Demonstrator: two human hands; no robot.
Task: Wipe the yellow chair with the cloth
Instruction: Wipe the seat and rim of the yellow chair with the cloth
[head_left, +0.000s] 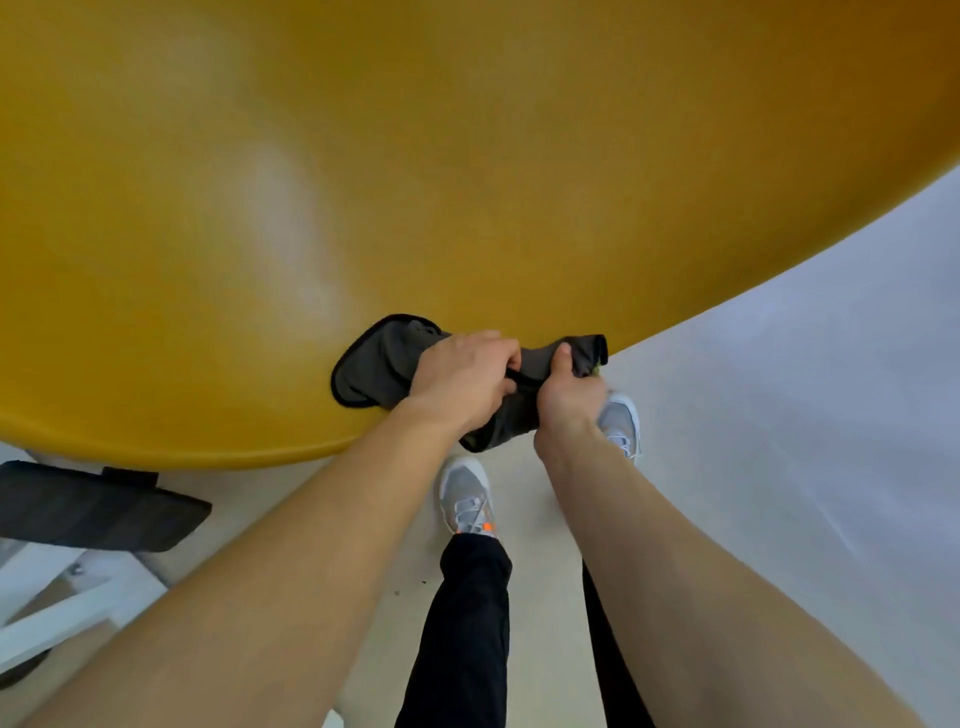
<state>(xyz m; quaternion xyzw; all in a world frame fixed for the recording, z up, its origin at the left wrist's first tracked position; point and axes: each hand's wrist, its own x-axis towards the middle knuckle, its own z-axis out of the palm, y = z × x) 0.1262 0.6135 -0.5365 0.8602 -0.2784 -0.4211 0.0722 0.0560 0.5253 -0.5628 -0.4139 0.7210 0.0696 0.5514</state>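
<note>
Both our hands — left (462, 376), right (569, 392) — clench the cloth (382, 364) (bunched, long axis left-right) on the chair (363, 156); its middle hides under fingers.

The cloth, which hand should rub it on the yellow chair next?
Probably the left hand: it lies over the cloth on the yellow chair. The right hand grips the bunched end at the edge.
</note>
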